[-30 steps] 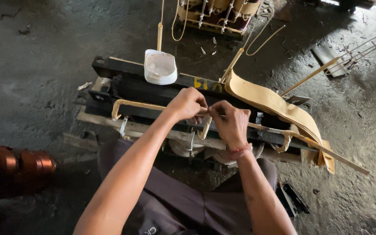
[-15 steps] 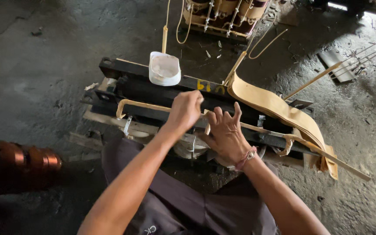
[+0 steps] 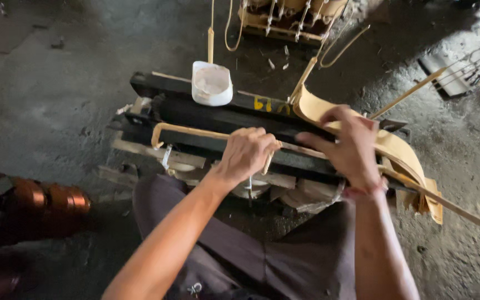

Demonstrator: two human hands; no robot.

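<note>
A: Fist first: the left hand (image 3: 245, 155) is clenched around a tan wrapped rod (image 3: 195, 132), at the spot where that rod runs across the black frame (image 3: 206, 114).

B: And the rod itself?

A: It lies lengthwise on the frame. Its left end hooks downward just past the frame's edge; to the right it passes under both hands and carries on as a thin strip that sticks out past the frame toward the floor.

B: The right hand (image 3: 351, 150)?

A: Fingers spread, not clenched. It rests on the curved tan sheet (image 3: 395, 150), fingertips on the sheet's upper fold. Whether it pinches the sheet or only presses on it, I cannot tell.

B: Where does the sheet sit?

A: At the frame's right end, arching up and then down over the side, touching the strip.

B: Anything further out?

A: A white cup (image 3: 211, 83) stands on the frame's far rail, well left of the sheet. Beyond it, a second unit (image 3: 284, 16) with tan leads. On the near left, copper coils (image 3: 45, 197) on the floor. The person's dark trousers (image 3: 284, 255) fill the bottom.
</note>
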